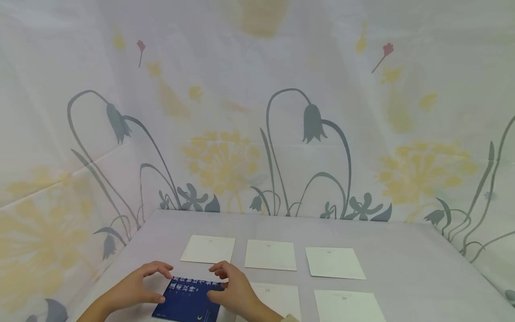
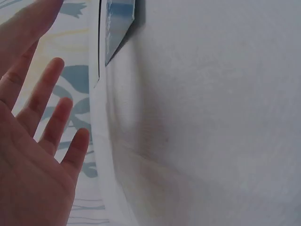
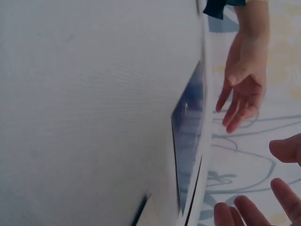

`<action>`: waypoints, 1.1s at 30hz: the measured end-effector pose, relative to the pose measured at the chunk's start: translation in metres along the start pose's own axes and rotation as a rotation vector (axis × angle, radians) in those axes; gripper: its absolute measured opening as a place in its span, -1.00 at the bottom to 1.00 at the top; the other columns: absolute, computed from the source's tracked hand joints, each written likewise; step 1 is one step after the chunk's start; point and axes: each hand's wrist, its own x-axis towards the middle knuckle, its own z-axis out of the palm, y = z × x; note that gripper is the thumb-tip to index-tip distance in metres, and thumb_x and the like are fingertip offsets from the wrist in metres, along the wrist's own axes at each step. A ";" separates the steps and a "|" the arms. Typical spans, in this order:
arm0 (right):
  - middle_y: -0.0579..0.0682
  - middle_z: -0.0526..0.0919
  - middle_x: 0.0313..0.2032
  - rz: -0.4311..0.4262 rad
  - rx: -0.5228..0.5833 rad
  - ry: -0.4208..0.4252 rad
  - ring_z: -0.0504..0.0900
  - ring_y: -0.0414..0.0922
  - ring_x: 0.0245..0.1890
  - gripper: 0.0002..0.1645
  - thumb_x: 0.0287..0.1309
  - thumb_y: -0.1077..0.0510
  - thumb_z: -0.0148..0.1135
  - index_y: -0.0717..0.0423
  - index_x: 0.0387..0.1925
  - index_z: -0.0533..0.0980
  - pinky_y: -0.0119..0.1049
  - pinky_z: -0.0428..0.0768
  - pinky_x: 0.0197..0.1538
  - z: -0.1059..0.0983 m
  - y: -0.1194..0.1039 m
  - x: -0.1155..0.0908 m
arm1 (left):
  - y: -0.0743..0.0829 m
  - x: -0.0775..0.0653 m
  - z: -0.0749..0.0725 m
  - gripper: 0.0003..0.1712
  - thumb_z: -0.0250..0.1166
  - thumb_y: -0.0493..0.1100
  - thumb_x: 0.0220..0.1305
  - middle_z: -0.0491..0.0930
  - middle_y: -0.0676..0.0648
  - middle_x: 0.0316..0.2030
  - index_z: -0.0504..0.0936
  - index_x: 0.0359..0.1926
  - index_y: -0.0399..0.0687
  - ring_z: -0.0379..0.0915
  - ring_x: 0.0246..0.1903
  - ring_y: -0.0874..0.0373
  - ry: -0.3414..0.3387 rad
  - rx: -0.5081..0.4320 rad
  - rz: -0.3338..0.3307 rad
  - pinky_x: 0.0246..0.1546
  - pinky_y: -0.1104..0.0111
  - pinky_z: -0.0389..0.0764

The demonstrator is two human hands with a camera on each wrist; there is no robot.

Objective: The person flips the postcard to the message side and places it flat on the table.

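Observation:
A dark blue card (image 1: 186, 300) with white writing and a small moon lies on the table between the two hands. To its left is my left hand (image 1: 130, 288), thumb and fingers spread apart near the card's edge. My right hand (image 1: 239, 293) hovers over the right side, its fingers loosely bent and overlapping the card in the head view. Both wrist views show the hands apart from the card, with nothing held. The right wrist view has the card (image 3: 189, 136) low on the table and the left hand (image 3: 245, 87) beyond it.
Three white cards make a back row: left (image 1: 209, 249), middle (image 1: 270, 256) and right (image 1: 335, 263). Nearer are another white card (image 1: 279, 299), partly behind the right hand, and one (image 1: 348, 307) farther right. Flower-patterned cloth (image 1: 241, 112) encloses the light table (image 1: 410, 264).

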 end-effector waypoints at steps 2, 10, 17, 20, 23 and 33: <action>-0.12 0.49 -0.05 -0.020 -0.102 -0.046 0.43 -0.08 -0.01 -0.48 -0.16 0.19 0.37 0.03 -0.04 0.49 -0.22 0.50 -0.05 0.002 0.002 -0.002 | -0.001 -0.003 0.001 -0.61 0.49 -0.05 -0.11 0.43 -0.25 0.07 0.55 -0.22 0.10 0.22 0.10 0.17 -0.026 -0.003 -0.009 -0.06 -0.33 0.24; 0.13 0.38 0.11 -0.013 -0.423 -0.179 0.28 0.08 0.16 -0.44 -0.21 0.01 0.49 -0.18 -0.05 0.54 0.02 0.45 0.04 0.010 0.007 -0.006 | -0.006 -0.006 0.004 -0.59 0.52 -0.06 -0.18 0.31 -0.28 0.19 0.55 -0.25 0.25 -0.15 0.15 -0.59 -0.132 -0.009 0.006 -0.13 -0.51 -0.12; 0.26 0.28 0.20 0.092 -0.459 -0.225 0.21 0.24 0.21 -0.42 -0.26 0.01 0.54 -0.23 -0.07 0.57 0.22 0.42 0.01 0.013 0.009 -0.004 | -0.010 -0.002 0.005 -0.59 0.53 -0.04 -0.24 0.32 -0.29 0.18 0.55 -0.29 0.25 -0.16 0.14 -0.63 -0.167 0.021 0.012 -0.13 -0.52 -0.15; 0.29 0.30 0.19 0.079 -0.504 -0.236 0.22 0.24 0.21 -0.41 -0.30 -0.02 0.56 -0.23 -0.08 0.58 0.19 0.42 0.03 0.014 0.012 -0.003 | -0.010 -0.001 0.005 -0.59 0.53 -0.04 -0.25 0.34 -0.26 0.17 0.55 -0.30 0.24 -0.14 0.14 -0.62 -0.173 0.034 0.018 -0.12 -0.51 -0.14; 0.26 0.34 0.16 0.075 -0.531 -0.237 0.26 0.20 0.18 -0.40 -0.36 -0.06 0.58 -0.24 -0.11 0.60 0.13 0.43 0.04 0.015 0.016 -0.003 | -0.012 -0.002 0.005 -0.57 0.54 -0.04 -0.27 0.38 -0.18 0.13 0.55 -0.30 0.24 -0.03 0.14 -0.51 -0.157 0.072 0.057 -0.08 -0.47 -0.02; 0.05 0.42 -0.03 -0.004 -0.604 -0.175 0.39 -0.06 -0.09 -0.39 -0.55 -0.02 0.63 -0.10 -0.23 0.66 -0.27 0.50 -0.10 0.013 0.015 -0.001 | -0.007 0.005 0.004 -0.51 0.55 0.08 -0.35 0.37 0.06 -0.03 0.54 -0.29 0.30 0.14 -0.01 0.10 -0.157 0.210 0.105 -0.06 0.17 0.29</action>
